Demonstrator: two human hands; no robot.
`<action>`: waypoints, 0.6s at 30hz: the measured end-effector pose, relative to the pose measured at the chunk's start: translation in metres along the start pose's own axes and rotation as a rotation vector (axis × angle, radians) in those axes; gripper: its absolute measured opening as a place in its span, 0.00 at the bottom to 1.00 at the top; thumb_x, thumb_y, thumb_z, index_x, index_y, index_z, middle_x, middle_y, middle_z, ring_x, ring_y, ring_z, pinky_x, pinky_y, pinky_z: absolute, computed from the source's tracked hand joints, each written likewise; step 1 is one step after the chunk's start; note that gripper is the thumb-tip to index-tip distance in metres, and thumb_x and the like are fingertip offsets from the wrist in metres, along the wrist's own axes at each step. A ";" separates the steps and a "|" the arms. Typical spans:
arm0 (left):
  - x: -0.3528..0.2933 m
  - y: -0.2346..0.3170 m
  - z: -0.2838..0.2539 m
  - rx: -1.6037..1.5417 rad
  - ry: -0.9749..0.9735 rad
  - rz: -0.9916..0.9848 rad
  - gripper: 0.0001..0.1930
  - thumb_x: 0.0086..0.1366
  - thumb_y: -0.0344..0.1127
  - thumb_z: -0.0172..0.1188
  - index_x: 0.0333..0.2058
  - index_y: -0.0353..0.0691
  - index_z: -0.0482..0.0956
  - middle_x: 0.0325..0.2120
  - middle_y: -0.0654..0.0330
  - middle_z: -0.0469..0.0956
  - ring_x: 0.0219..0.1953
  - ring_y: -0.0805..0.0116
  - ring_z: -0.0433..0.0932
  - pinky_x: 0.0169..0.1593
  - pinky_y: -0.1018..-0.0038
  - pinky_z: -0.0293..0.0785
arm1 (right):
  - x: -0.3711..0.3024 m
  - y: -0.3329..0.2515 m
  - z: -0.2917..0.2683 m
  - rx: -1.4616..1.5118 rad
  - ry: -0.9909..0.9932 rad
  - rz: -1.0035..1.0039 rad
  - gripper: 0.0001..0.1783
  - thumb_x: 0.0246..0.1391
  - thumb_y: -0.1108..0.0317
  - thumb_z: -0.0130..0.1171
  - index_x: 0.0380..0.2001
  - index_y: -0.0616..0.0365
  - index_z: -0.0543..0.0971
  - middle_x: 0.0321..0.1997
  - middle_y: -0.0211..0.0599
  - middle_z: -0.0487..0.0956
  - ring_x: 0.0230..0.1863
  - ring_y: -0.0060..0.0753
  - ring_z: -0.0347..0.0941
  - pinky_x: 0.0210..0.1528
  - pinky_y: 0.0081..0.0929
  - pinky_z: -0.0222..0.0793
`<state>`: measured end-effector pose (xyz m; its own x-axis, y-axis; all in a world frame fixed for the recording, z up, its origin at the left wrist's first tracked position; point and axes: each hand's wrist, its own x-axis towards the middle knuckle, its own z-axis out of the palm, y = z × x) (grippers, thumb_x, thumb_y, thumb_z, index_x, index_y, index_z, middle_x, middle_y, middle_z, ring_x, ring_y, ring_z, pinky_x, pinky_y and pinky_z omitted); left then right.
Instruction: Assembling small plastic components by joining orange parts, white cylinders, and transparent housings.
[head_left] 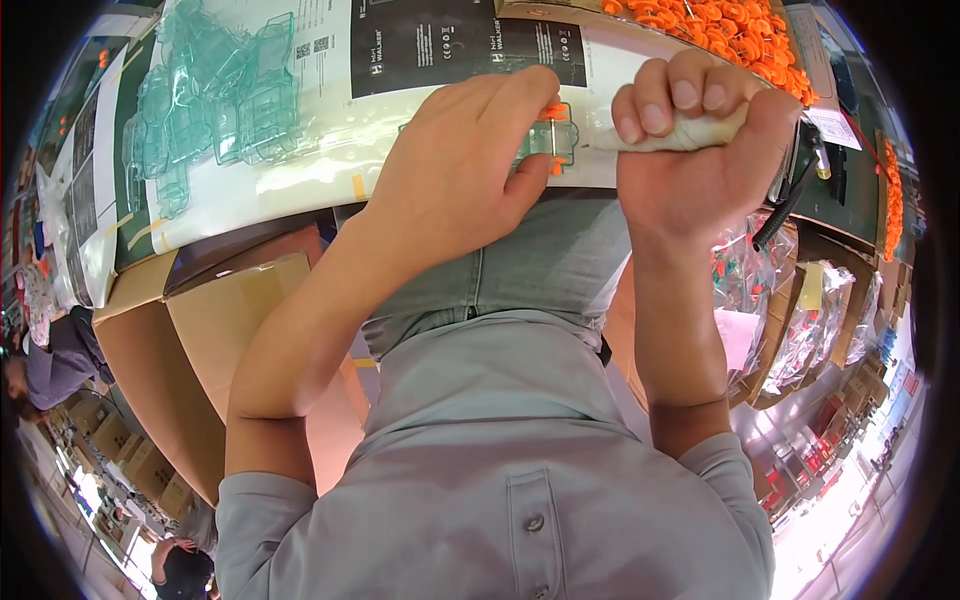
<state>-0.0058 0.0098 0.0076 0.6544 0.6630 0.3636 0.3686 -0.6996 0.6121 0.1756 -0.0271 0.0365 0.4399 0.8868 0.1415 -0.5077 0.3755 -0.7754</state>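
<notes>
My left hand point(455, 150) presses a clear teal plastic part point(571, 140) down on the work surface, its thumb and fingers curled round it. Small orange pieces point(555, 112) and a thin metal rod show at the part's right end; the rest is under my hand. To the right, my right hand point(685, 165) is closed round a pale, wrapped tool handle point(685, 134). The tool's narrow dark tip points left at the part, with a small gap between them. What kind of tool it is, I cannot make out.
Many clear teal plastic parts point(215, 100) lie heaped at the far left. An open box of orange pieces point(725, 35) stands at the far right. Cardboard boxes point(240, 300) sit below the table's left edge; boxes with bagged parts point(800, 320) stand at the right. A black cable point(785, 210) hangs over the edge.
</notes>
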 end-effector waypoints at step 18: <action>-0.001 -0.003 0.003 -0.019 -0.021 -0.028 0.27 0.54 0.28 0.68 0.53 0.38 0.71 0.46 0.59 0.83 0.46 0.50 0.80 0.51 0.61 0.72 | 0.061 0.080 -0.012 0.728 -0.736 0.192 0.19 0.70 0.51 0.50 0.31 0.52 0.77 0.29 0.39 0.76 0.27 0.41 0.74 0.26 0.41 0.69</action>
<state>-0.0058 0.0107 0.0033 0.6583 0.6759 0.3314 0.3744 -0.6759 0.6348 0.1704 0.0534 -0.0240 -0.1297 0.8019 0.5832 -0.9510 0.0659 -0.3021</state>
